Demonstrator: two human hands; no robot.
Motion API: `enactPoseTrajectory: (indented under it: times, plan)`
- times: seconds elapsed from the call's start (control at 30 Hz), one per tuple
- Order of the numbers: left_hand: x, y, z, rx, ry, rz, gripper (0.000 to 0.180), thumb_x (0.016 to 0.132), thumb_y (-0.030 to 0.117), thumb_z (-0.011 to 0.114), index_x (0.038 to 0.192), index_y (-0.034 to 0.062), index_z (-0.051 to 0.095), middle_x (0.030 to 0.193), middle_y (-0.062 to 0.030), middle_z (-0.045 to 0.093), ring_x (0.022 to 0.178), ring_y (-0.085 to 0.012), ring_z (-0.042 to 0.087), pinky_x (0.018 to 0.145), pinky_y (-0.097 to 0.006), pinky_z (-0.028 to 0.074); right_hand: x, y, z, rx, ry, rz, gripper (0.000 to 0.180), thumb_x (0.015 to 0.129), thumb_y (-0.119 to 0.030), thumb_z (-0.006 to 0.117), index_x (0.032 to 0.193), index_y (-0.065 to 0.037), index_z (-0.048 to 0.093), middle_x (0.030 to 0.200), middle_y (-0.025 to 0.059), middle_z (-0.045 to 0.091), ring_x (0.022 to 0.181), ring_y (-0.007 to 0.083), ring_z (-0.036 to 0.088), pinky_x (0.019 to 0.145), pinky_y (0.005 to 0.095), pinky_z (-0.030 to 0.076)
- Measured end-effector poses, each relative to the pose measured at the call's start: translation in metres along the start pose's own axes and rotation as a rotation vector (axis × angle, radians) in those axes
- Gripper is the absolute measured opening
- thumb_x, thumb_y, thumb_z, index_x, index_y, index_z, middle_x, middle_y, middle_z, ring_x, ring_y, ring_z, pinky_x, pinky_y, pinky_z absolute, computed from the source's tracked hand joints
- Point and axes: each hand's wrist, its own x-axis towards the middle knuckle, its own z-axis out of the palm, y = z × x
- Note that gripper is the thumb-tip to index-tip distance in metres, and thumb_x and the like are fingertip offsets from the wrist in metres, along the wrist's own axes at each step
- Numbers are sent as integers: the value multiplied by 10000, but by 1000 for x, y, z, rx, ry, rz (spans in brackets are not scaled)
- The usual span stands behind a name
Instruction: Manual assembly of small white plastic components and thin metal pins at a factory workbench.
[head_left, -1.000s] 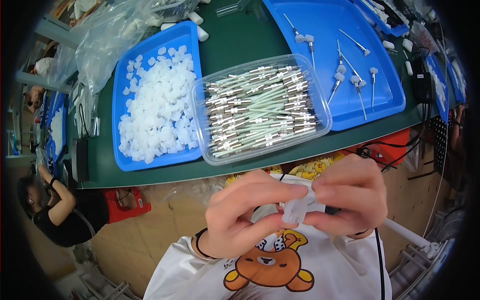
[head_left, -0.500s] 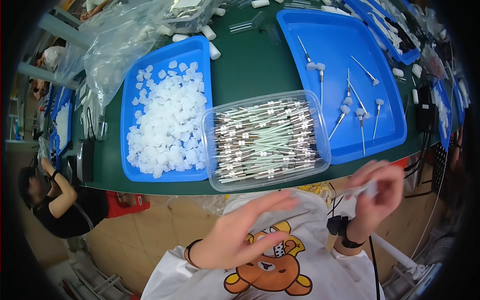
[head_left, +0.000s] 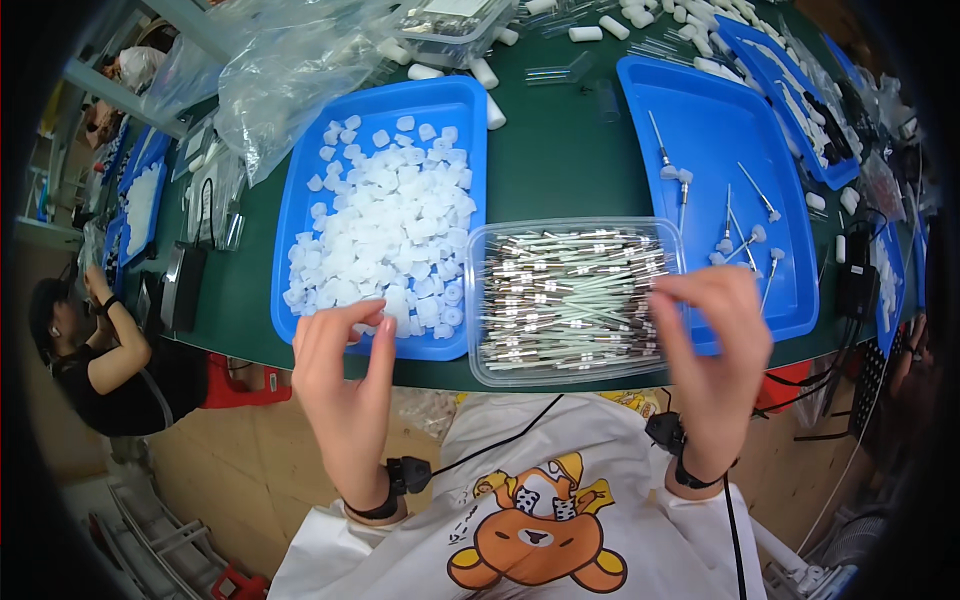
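Left hand point(head_left: 345, 395) is raised at the near edge of the green table point(head_left: 560, 160), fingers point(head_left: 382, 345) loosely curled, thumb and forefinger nearly meeting; whether a piece is pinched between them cannot be told. Just beyond those fingertips: blue tray point(head_left: 300, 215) heaped with small white plastic caps point(head_left: 385, 235).

Right hand point(head_left: 715, 350) is raised over the near right corner of the clear plastic box point(head_left: 480, 300); fingers point(head_left: 690, 290) bent downward, thumb close to forefinger, nothing visibly gripped. Directly under and to the left of these fingertips: the box's fill of thin pale-green rods with metal ends point(head_left: 570, 295), lying parallel.

Beyond the right fingers: second blue tray point(head_left: 700, 110), holding a few assembled needle-like pieces with white heads point(head_left: 725, 225), scattered apart.

A black wristband sits on each wrist.
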Motion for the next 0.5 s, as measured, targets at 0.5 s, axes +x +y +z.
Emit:
enactPoseTrajectory:
  times: [0.5]
  plan:
    - [16,3,12,220,-243,117,229,610,94,701,826,74,628,763,-38,458,756,-194,431,701,-317,273,11,-20,37,23,-232,-44,145,650,-21,642,762,-32,551,743,63,488,714,241,468,641,335,385]
